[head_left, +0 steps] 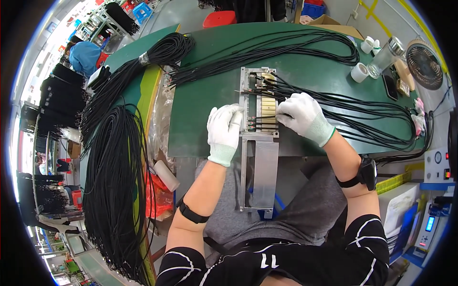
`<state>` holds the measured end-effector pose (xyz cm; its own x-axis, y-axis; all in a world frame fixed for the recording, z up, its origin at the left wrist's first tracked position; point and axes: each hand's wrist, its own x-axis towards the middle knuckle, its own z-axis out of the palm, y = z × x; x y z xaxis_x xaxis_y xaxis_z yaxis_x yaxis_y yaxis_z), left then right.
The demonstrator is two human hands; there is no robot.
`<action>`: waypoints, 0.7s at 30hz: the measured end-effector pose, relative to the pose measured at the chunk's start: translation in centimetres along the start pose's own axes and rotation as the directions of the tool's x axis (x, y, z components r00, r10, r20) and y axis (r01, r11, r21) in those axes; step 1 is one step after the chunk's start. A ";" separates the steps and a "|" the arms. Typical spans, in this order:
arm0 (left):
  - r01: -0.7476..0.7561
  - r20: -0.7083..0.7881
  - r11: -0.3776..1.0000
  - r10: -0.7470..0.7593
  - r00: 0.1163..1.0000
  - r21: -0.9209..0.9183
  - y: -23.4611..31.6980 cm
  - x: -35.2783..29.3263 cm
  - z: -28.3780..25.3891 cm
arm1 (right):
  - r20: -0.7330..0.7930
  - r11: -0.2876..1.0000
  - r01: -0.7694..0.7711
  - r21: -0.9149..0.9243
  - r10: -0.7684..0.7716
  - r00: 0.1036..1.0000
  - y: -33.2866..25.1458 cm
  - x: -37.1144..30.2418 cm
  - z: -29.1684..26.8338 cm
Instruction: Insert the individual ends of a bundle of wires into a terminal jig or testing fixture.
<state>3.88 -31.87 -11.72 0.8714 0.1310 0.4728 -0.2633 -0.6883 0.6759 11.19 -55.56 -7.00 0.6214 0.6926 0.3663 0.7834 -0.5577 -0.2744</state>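
Observation:
A metal fixture [244, 102] with a row of brass-coloured slots [268, 106] lies on the green table in front of me. Several black cables [324, 97] have their ends laid across it and trail off to the right. My right hand [303, 115], in a white glove, is closed at the fixture's right edge, fingertips pinched on a black cable. On the other side, my gloved left hand [224, 126] is closed, thumb against fingers, beside the fixture's left edge; whatever is between its fingertips is hidden. A flat metal plate [265, 171] extends from the fixture toward my lap.
Large black cable bundles [117, 176] hang over the left side. More cables [267, 52] loop across the back of the green table [200, 105]. At the right are white tape rolls [359, 72], a clear bottle [385, 57], a phone [390, 88] and a fan [423, 66].

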 end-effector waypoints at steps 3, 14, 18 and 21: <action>-0.042 0.010 0.999 0.042 0.999 0.016 1.0 0.2 0.6 | 0.001 0.999 0.010 0.034 -0.010 1.000 -0.5 0.1 0.1; -0.351 0.198 0.882 0.301 0.933 0.313 2.3 0.4 1.2 | -0.110 0.947 -0.184 -0.263 0.160 0.981 2.7 1.3 0.4; -0.303 0.113 0.940 0.288 0.951 0.154 1.7 0.6 1.0 | -0.128 0.975 -0.160 -0.151 0.141 0.982 3.1 1.2 -0.3; -0.222 -0.022 0.967 0.227 0.974 0.123 1.9 1.0 0.8 | -0.113 0.998 -0.017 -0.054 0.011 0.994 2.0 1.1 -0.6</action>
<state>4.61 -33.56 -10.39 0.7794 -0.0125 0.6263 -0.3974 -0.7827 0.4790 13.42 -56.17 -6.61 0.6244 0.6301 0.4616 0.7706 -0.5934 -0.2325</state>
